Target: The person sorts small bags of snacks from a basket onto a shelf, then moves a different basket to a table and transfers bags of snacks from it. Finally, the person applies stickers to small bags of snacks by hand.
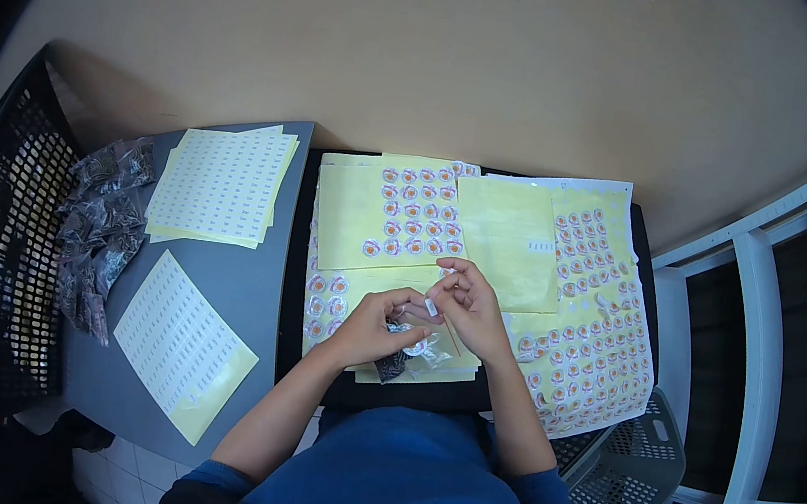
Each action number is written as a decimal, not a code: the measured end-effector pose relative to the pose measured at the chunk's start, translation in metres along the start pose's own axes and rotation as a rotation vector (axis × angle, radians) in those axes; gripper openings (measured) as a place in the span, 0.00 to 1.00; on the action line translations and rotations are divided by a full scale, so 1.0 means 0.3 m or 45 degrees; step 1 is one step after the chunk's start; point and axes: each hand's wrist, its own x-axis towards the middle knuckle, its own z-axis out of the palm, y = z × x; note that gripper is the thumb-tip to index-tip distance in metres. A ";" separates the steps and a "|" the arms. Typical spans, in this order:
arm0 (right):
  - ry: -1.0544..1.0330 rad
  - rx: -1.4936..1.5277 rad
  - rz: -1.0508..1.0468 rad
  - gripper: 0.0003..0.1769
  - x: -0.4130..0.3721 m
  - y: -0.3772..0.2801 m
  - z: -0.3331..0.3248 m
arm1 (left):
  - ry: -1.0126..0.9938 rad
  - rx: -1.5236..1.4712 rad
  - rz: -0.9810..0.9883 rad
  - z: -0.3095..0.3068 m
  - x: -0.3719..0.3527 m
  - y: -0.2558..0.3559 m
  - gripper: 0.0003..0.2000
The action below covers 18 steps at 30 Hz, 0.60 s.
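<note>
Both hands meet over the yellow sticker sheets at the front middle of the black table. My left hand (382, 330) is closed on a small clear plastic bag (393, 365) with dark contents, which has a round sticker on it. Just to its right, my right hand (467, 310) pinches a small white label (431, 307) between thumb and fingers. The label is close to the fingertips of my left hand. A thin brownish strip (454, 341) hangs below my right hand. Sheets of round orange-and-white stickers (418, 212) lie behind and beside the hands.
On the grey table at left lie sheets of small printed labels (220, 184) and a pile of filled dark bags (101, 235). A black basket (15, 255) stands at the far left. Another perforated basket (625, 481) is at lower right, near white metal bars (760, 346).
</note>
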 end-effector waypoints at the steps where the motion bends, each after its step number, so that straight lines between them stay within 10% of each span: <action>1: 0.049 0.124 0.045 0.23 -0.002 -0.004 0.003 | 0.030 -0.024 0.012 0.003 0.000 0.009 0.13; 11: 0.075 -0.449 -0.240 0.18 -0.082 -0.016 -0.006 | 0.104 0.174 0.157 0.001 -0.001 0.003 0.19; 18: 1.561 -0.532 -0.818 0.15 -0.382 -0.178 -0.376 | 0.083 0.545 0.107 0.005 -0.016 0.012 0.28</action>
